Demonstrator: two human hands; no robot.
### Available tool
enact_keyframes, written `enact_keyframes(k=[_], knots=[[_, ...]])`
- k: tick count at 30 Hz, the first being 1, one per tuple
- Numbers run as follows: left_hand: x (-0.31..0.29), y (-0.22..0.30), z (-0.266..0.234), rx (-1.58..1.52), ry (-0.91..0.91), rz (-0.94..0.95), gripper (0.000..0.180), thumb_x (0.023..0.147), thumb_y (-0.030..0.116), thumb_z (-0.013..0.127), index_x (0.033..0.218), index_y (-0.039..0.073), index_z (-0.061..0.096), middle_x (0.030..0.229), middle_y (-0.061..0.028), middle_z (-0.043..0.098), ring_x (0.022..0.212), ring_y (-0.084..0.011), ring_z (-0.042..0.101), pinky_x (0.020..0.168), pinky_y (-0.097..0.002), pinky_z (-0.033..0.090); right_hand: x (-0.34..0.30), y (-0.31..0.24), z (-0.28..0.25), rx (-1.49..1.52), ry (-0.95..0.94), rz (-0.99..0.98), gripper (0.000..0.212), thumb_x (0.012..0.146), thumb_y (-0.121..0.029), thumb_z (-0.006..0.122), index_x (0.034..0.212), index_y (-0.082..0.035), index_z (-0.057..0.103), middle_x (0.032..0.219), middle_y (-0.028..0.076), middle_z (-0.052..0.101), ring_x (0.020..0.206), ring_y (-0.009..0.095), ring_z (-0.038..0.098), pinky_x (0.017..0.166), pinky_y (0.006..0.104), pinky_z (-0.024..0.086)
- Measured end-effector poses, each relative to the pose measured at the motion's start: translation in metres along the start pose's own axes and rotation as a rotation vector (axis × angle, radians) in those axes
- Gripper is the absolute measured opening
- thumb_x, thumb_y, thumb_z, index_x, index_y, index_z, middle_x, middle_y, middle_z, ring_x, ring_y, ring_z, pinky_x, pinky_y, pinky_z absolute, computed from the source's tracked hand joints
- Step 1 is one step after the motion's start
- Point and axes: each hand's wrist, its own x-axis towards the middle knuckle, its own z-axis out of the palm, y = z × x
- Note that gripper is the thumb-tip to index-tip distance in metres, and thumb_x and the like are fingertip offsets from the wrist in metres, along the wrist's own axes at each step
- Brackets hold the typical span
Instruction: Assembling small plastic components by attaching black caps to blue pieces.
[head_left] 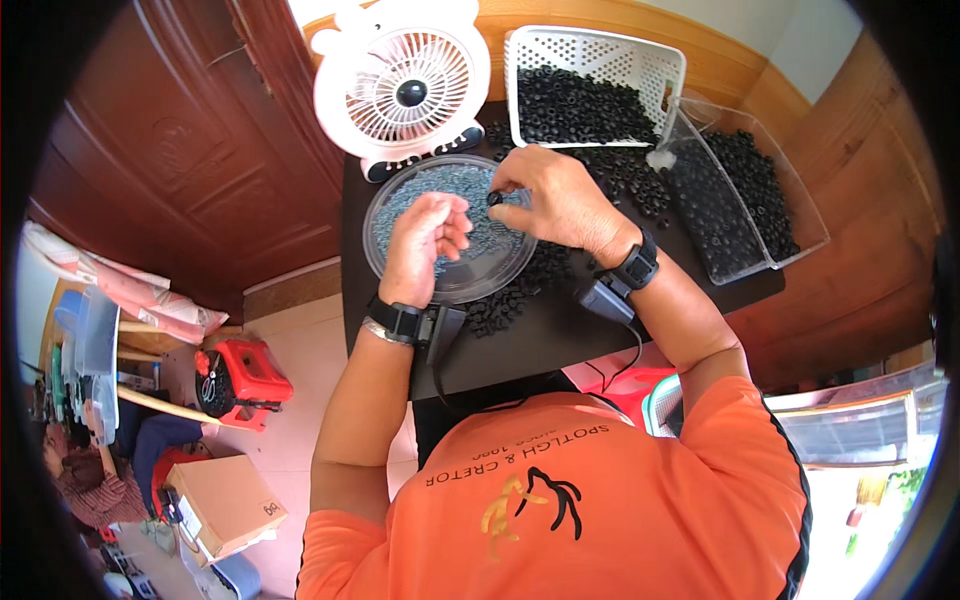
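My right hand (560, 195) pinches a small round black part (494, 199) between thumb and fingertips, over the right side of a round clear tray (450, 293). Small bluish-grey pieces (400, 185) cover much of the tray's bottom. Facing it from the left, my left hand (425, 240) hangs above the tray with its fingers curled in toward the thumb. Whatever those fingers may hold is too small or hidden to name. Loose black parts (500, 308) lie on the dark table (390, 345) along the tray's near edge.
Behind the tray stands a white animal-shaped fan (411, 93). A white perforated basket (600, 42) and a tilted clear bin (800, 215), both with black parts inside, are at the back right. On the floor to the left are a red stool-like object (262, 380) and a cardboard box (235, 500); another person sits beyond.
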Motion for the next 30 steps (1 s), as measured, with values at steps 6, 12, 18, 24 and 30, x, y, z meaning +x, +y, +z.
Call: enact_keyframes(k=[6, 12, 18, 24, 30], knots=[[0.001, -0.001, -0.003, -0.016, 0.004, 0.011, 0.028, 0.090, 0.027, 0.052, 0.107, 0.004, 0.053, 0.083, -0.0048, 0.061, 0.069, -0.0121, 0.057, 0.059, -0.0232, 0.042, 0.022, -0.025, 0.020, 0.050, 0.024, -0.100, 0.020, 0.068, -0.019, 0.071, 0.083, -0.008, 0.063, 0.082, 0.008, 0.062, 0.084, 0.029, 0.059, 0.071, 0.0393, 0.050], [0.001, 0.000, -0.005, -0.145, 0.028, 0.065, 0.019, 0.091, 0.022, 0.050, 0.098, 0.005, 0.054, 0.078, -0.0030, 0.059, 0.066, -0.0115, 0.057, 0.057, -0.0217, 0.043, 0.028, -0.024, 0.033, 0.141, 0.113, -0.180, 0.021, 0.068, -0.017, 0.071, 0.086, -0.007, 0.065, 0.083, 0.007, 0.062, 0.084, 0.029, 0.061, 0.071, 0.0386, 0.051], [0.000, 0.005, -0.004, -0.167, 0.040, 0.078, 0.023, 0.092, 0.024, 0.050, 0.100, 0.003, 0.054, 0.078, -0.0042, 0.061, 0.067, -0.0123, 0.057, 0.059, -0.0227, 0.043, 0.038, -0.018, 0.040, 0.168, 0.140, -0.196, 0.021, 0.068, -0.015, 0.071, 0.086, -0.005, 0.064, 0.085, 0.009, 0.062, 0.086, 0.029, 0.060, 0.072, 0.0385, 0.051], [0.001, 0.001, -0.009, -0.182, 0.085, 0.093, 0.022, 0.092, 0.023, 0.050, 0.100, 0.003, 0.055, 0.080, -0.0045, 0.061, 0.067, -0.0127, 0.058, 0.059, -0.0230, 0.043, 0.042, -0.016, 0.045, 0.242, 0.095, -0.172, 0.022, 0.068, -0.014, 0.070, 0.086, -0.004, 0.062, 0.087, 0.009, 0.062, 0.087, 0.030, 0.060, 0.073, 0.0385, 0.050], [0.003, 0.003, -0.009, -0.167, 0.081, 0.086, 0.021, 0.091, 0.022, 0.051, 0.100, 0.003, 0.055, 0.080, -0.0041, 0.061, 0.067, -0.0126, 0.058, 0.059, -0.0229, 0.044, 0.041, -0.010, 0.049, 0.296, 0.115, -0.165, 0.022, 0.067, -0.013, 0.072, 0.084, -0.005, 0.061, 0.086, 0.009, 0.062, 0.087, 0.030, 0.060, 0.074, 0.0387, 0.050]])
